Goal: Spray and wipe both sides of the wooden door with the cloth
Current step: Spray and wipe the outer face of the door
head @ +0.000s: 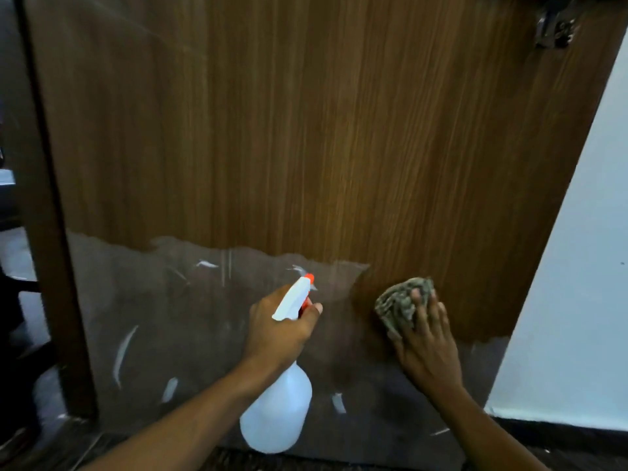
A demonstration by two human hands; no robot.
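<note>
The wooden door [339, 130] fills most of the head view, brown grained above, with a greyish film covering its lower part. My left hand [275, 331] grips a white spray bottle [278, 409] by its neck, and the orange-tipped nozzle [308, 278] points at the door. My right hand [428, 341] presses a bunched grey-green cloth [401, 302] flat against the door at the lower right, where the bare wood meets the film.
A white wall [577, 283] stands to the right of the door's edge. Metal door hardware [554, 28] shows at the top right. The dark door frame [47, 232] runs down the left, with a dim room beyond it. Dark flooring lies below.
</note>
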